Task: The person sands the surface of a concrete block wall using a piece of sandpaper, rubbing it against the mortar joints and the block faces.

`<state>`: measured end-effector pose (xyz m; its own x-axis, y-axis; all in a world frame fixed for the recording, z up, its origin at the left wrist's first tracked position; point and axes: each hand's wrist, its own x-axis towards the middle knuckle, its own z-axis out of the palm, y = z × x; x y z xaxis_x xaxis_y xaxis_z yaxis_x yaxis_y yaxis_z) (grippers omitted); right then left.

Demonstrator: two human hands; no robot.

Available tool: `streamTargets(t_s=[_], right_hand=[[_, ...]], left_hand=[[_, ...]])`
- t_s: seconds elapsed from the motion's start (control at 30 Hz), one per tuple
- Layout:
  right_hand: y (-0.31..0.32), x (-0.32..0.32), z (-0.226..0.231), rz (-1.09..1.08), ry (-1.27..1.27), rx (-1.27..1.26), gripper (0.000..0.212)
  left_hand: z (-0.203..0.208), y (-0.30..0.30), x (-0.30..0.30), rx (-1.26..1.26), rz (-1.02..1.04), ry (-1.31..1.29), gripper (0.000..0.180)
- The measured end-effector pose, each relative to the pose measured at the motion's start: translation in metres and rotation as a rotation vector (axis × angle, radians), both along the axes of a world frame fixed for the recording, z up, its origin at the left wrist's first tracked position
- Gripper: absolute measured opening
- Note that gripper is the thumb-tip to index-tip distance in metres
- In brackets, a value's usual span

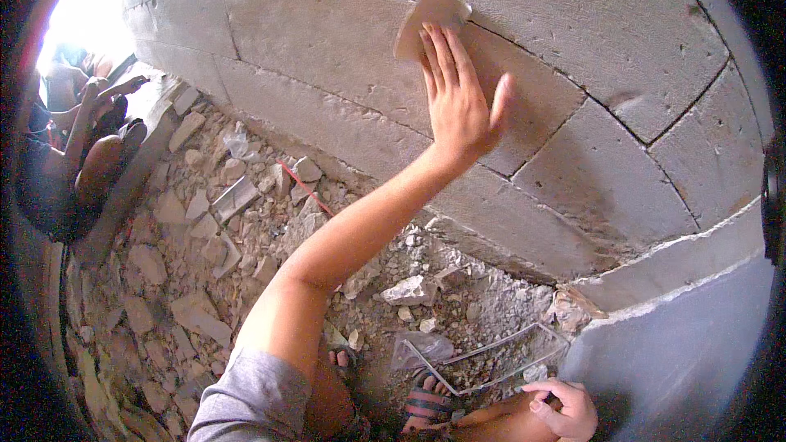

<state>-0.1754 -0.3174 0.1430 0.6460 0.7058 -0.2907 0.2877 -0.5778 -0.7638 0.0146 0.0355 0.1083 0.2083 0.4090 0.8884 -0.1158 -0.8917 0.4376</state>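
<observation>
My left hand (pixel 458 98) is raised against a grey block wall (pixel 327 41), fingers straight and thumb spread. Its fingertips press flat on a round-edged beige sheet (pixel 422 16), like sandpaper, which lies against the wall at a mortar joint. The sheet's lower part is hidden under my fingers. My right hand (pixel 565 409) rests low at the bottom right on my knee, fingers loosely bent, with nothing in it. My feet in striped sandals (pixel 426 401) stand on rubble below.
Broken stone and rubble (pixel 205 262) cover the ground along the wall's foot. A thin red rod (pixel 307 188), a clear plastic bag (pixel 426 348) and a bent wire frame (pixel 508 352) lie among it. Another person (pixel 74 139) crouches at far left. A smooth grey surface (pixel 679 352) stands at lower right.
</observation>
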Motion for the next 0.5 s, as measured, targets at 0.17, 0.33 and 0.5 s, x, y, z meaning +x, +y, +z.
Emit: streamTargets(t_s=[0.17, 0.33, 0.5], right_hand=[[0.000, 0.001, 0.002, -0.012, 0.029, -0.037, 0.023], [0.006, -0.001, 0.001, 0.018, 0.029, -0.016, 0.024], [0.004, -0.004, 0.005, 0.033, 0.002, -0.029, 0.023]], left_hand=[[-0.050, -0.059, -0.014, 0.010, -0.255, 0.255, 0.093], [-0.071, -0.071, -0.016, 0.066, -0.322, 0.392, 0.094], [-0.052, -0.043, -0.013, 0.017, -0.283, 0.326, 0.093]])
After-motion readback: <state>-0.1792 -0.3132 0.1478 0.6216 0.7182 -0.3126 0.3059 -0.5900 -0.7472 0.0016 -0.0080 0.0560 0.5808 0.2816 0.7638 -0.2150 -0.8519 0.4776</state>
